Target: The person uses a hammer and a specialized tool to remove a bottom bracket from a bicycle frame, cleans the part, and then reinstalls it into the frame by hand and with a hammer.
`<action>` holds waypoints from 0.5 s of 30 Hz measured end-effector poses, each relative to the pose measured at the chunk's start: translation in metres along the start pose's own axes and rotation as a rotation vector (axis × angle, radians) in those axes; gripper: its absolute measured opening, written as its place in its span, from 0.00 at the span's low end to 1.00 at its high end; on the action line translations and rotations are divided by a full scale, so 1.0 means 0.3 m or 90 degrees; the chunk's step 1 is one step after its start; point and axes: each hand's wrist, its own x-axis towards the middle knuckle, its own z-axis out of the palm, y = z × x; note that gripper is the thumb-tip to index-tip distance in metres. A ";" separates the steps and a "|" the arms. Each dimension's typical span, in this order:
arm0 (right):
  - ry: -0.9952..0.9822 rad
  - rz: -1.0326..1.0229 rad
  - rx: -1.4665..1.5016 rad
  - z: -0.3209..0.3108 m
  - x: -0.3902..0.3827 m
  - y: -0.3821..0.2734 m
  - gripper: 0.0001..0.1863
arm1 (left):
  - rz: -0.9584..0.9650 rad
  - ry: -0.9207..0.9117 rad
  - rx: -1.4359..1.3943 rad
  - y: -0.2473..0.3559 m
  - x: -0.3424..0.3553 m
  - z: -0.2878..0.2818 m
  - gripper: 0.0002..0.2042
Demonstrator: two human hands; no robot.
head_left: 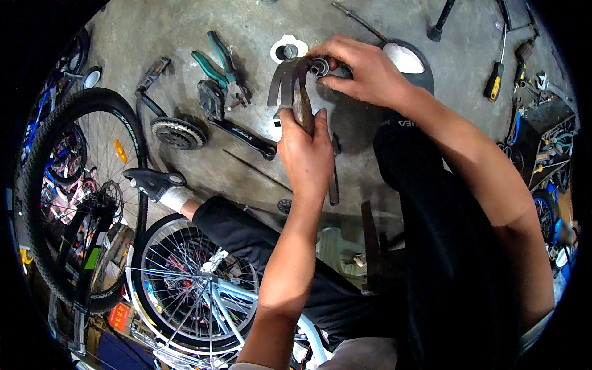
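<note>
My left hand [302,154] is closed around the wooden handle of a claw hammer [287,80], whose dark head is raised at the upper middle of the head view. Just right of the head, my right hand [364,71] grips a small round metal part [319,66] between thumb and fingers, close against the hammer. Behind them a short metal tube [285,52] stands on a white piece on the floor. Green-handled pliers [219,58] and a black crank arm [240,135] lie to the left. A long dark bar [333,188] lies below the hands.
Bicycle wheels [83,98] and frames crowd the left and lower left. A chainring crank [177,132] lies nearby. At the right are screwdrivers [494,82] and a toolbox [552,135]. My outstretched legs frame the concrete floor [148,31] where parts lie.
</note>
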 end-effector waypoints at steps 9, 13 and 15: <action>0.033 0.009 -0.019 -0.003 0.003 -0.009 0.21 | 0.048 0.106 -0.088 0.019 -0.032 -0.014 0.15; 0.027 -0.010 -0.008 0.000 0.008 -0.005 0.21 | -0.009 0.082 -0.096 0.005 -0.049 0.019 0.17; 0.008 0.028 -0.026 -0.010 -0.007 -0.010 0.21 | -0.037 0.011 -0.030 -0.003 -0.038 0.027 0.22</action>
